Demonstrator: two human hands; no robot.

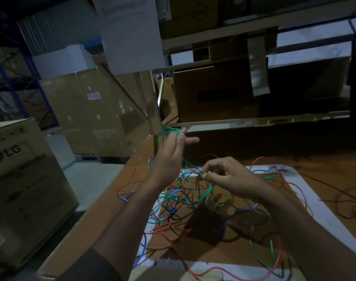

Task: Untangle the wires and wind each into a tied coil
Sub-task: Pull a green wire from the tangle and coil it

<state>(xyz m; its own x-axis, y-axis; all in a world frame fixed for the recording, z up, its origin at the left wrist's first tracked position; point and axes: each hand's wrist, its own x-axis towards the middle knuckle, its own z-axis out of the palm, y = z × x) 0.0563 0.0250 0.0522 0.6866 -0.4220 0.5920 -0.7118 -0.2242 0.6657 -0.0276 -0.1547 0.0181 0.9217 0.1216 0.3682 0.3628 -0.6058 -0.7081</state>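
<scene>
Your two arms reach out over the table [104, 201]. Your left hand [170, 157] is up high, with loops of green wire [167, 131] wound around its fingers. Your right hand [226, 176] pinches the same green wire lower down, between thumb and fingertips. Under both hands, a messy pile of wires [185, 207], red, blue, green and black, lies on the table.

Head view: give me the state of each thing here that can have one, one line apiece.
green coil: partly wound, raised off the surface, looped at the left hand's fingers.
left hand: holds the coil.
right hand: pinches a green strand.
green strand: runs down into the pile.
wire pile: red, blue, green and black, tangled, lying loose.
cardboard surface: wires spread over it.
</scene>
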